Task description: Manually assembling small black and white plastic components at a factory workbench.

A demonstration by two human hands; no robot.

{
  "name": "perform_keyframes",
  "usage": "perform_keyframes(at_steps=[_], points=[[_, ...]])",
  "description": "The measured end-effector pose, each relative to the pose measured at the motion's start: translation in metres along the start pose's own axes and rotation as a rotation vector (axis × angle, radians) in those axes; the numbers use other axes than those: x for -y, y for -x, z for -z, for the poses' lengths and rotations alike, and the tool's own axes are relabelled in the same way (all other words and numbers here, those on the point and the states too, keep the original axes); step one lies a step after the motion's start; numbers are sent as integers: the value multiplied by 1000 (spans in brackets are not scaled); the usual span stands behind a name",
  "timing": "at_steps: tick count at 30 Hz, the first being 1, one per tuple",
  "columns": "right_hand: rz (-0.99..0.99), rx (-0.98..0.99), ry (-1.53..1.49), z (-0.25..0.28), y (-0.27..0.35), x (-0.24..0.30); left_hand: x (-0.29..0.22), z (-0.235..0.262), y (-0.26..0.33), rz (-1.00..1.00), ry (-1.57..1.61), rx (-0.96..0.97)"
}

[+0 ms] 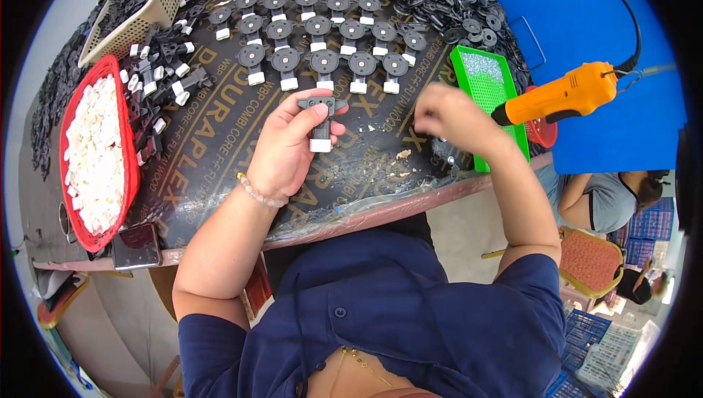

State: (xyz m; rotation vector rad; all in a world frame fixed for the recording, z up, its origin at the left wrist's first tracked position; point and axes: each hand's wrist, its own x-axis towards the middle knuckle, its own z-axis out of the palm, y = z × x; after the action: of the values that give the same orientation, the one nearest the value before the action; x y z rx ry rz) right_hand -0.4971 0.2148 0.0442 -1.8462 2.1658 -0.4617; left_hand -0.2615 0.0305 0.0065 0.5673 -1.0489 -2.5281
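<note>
One black plastic bracket with a white end cap (321,121) is pinched in the left hand (289,150) above the tabletop (220,142); it is judged light, stiff and best gripped by its stem. Roughly seventeen finished ones (316,35) are counted in three rows behind (right hand (450,116) blurred, grip cannot be told).

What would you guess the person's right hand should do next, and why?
Probably bring a screw over to the black T-shaped part with a white end that the left hand holds upright. The right hand is blurred beside the green tray of small shiny pieces, and the orange power screwdriver lies unused.
</note>
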Motion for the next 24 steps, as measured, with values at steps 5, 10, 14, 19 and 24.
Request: perform_keyframes(at_steps=[5,10,14,19,24], points=[[-334,-394,386,17,-33,-23,2,4,-2,21,-13,-5],[-546,-149,685,22,-77,-67,-1,6,-3,7,-6,-7],[-704,-70,612,28,-96,-95,-2,8,-4,7,-16,14],[-456,-284,530,48,-70,-65,-3,6,-7,27,-17,1],[-34,-52,395,-6,-10,43,-1,10,-2,6,32,-40]])
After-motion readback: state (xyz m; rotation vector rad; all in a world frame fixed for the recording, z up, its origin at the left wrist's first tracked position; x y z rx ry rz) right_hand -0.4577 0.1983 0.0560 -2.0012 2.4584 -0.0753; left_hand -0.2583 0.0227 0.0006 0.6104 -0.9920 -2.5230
